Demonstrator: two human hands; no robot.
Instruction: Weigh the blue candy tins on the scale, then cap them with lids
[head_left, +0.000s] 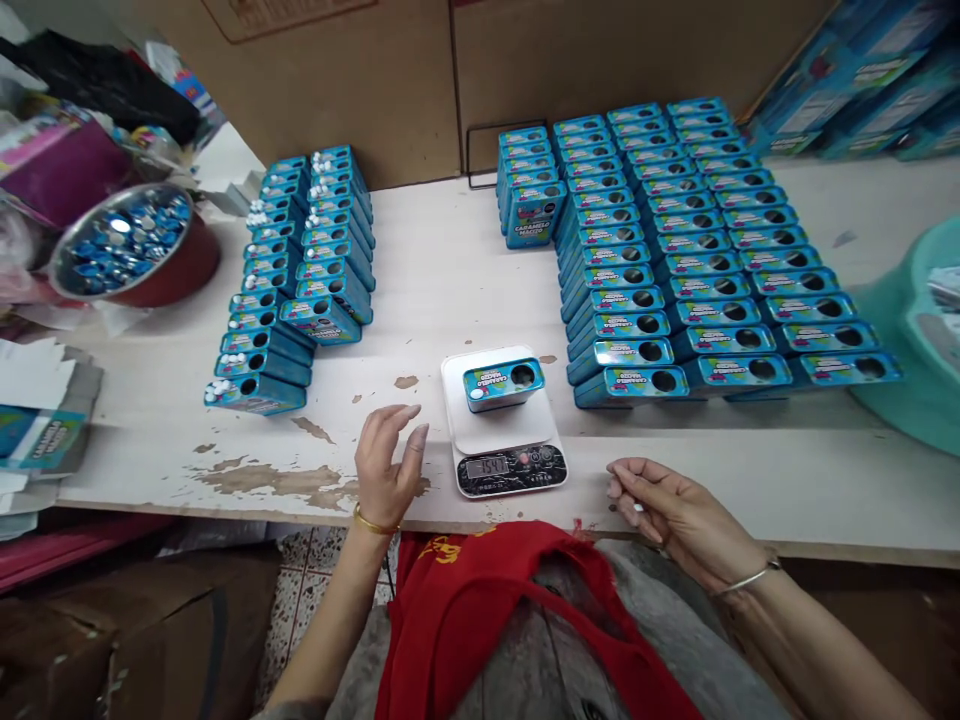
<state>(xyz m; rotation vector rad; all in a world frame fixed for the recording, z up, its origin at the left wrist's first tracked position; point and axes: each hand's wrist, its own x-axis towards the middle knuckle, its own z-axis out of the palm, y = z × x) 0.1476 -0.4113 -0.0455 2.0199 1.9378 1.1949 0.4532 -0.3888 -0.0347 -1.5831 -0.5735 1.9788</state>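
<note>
A blue tin [504,384] with a round opening in its top stands on a white digital scale [510,430]; one white pellet lies on its lid. The scale's display seems to read 154.7, though the decimal point is hard to make out. My left hand [386,465] hovers left of the scale, fingers apart and holding nothing. To the right of the scale, my right hand [671,515] has its fingers drawn together, with a small white pellet [638,507] showing at them. Whether more pellets are in the palm is hidden.
Rows of open blue tins [690,260] fill the right side of the table. More tins [259,392] with white pellets on top stand at left. A bowl of blue-wrapped sweets [127,240] is far left; a turquoise tub [915,340] is far right. Cardboard boxes [360,90] stand behind.
</note>
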